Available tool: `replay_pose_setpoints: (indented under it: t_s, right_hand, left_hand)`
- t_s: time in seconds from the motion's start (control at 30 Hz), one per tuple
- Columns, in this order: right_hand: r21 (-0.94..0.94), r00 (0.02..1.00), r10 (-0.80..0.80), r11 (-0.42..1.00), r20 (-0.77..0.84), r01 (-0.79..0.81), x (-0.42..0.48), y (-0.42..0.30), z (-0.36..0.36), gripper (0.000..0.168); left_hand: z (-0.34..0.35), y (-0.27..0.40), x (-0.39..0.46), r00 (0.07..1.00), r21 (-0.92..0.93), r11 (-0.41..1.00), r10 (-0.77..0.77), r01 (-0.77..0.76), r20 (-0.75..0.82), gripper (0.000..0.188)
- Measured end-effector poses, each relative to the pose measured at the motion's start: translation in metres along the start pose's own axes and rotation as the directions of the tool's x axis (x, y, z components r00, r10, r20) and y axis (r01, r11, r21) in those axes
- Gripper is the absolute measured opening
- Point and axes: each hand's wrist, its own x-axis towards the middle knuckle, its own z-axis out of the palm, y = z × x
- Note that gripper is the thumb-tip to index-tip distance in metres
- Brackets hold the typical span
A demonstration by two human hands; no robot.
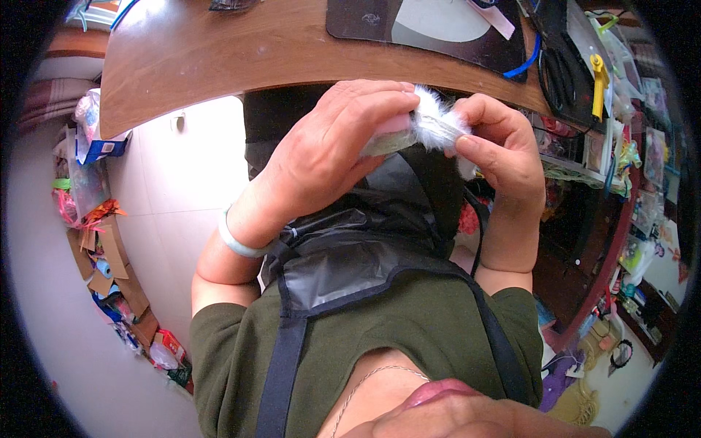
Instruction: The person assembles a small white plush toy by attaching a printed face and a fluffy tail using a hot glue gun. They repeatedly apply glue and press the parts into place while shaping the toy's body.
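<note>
Between my hands, just in front of the table's edge, is a piece of white fluffy trim (435, 123) with a pale band along it. My left hand (339, 131) is curled round a pinkish and clear item (391, 137), its fingertips at the near end of the fluff. That item is mostly hidden by the fingers, so its kind is unclear. My right hand (501, 145) pinches the other end of the white trim between thumb and forefinger. A small tuft of white fluff (467, 167) hangs below the right fingers.
A brown wooden table (219, 60) spans the far side, with a dark mat (361, 22) and a blue strip (526, 60) on it. At the right lie a yellow-handled tool (598, 87) and a coiled black cable (556, 82). Cardboard boxes (115, 246) stand along the left wall.
</note>
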Motion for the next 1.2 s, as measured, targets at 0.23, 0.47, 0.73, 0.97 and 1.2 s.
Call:
replay_pose_setpoints:
  t_s: [0.23,0.47,0.73,0.97,1.2]
  right_hand:
    - [-0.119,0.993,-0.101,0.987,0.055,0.107,-0.002,-0.020,0.000,0.015]
    - [-0.194,0.959,-0.145,0.962,0.243,0.194,0.015,-0.037,0.004,0.010]
    - [-0.408,0.885,-0.149,0.845,0.442,0.346,0.032,-0.043,0.004,0.011]
    - [-0.556,0.891,-0.088,0.753,0.445,0.352,0.039,-0.049,0.015,0.010]
    - [-0.586,0.967,0.028,0.800,0.253,0.130,0.037,-0.058,0.038,0.008]
  left_hand:
    - [0.000,0.000,-0.001,0.998,0.028,1.000,-0.014,0.012,0.061,0.053]
    - [0.004,0.001,0.002,0.997,-0.009,1.000,0.013,-0.013,0.077,0.053]
    - [0.005,-0.002,-0.002,0.995,0.064,0.998,0.006,-0.013,0.102,0.056]
    - [0.007,-0.002,-0.002,0.996,0.057,0.998,-0.002,-0.003,0.089,0.044]
    - [0.014,0.000,0.001,1.000,0.037,0.999,-0.003,0.004,-0.029,0.030]
